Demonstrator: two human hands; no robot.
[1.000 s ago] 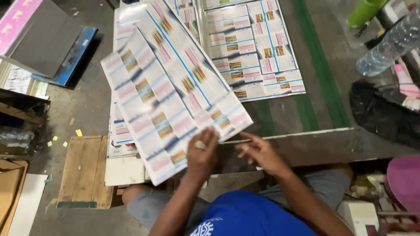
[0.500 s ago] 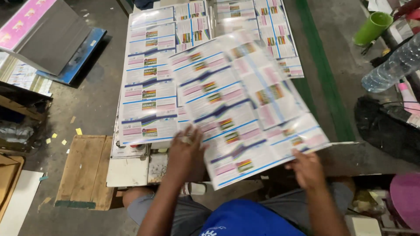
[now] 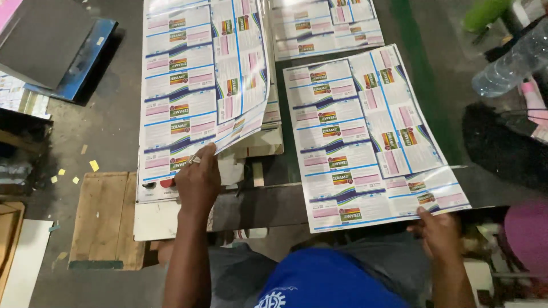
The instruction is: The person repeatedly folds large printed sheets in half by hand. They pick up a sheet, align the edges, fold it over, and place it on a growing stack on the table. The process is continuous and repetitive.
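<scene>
My left hand (image 3: 197, 181) pinches the near corner of the top sheet (image 3: 240, 68) on the left stack (image 3: 171, 120), fingers closed on the edge, the sheet curling up off the pile. My right hand (image 3: 438, 231) grips the near edge of a second printed sheet (image 3: 365, 137), thumb on top, laid out flat to the right, apart from the stack. So one sheet looks separated and set down; the next is only part lifted. Plenty of stack remains underneath. More sheets (image 3: 325, 25) lie farther off. Bottle (image 3: 508, 60) far right.
</scene>
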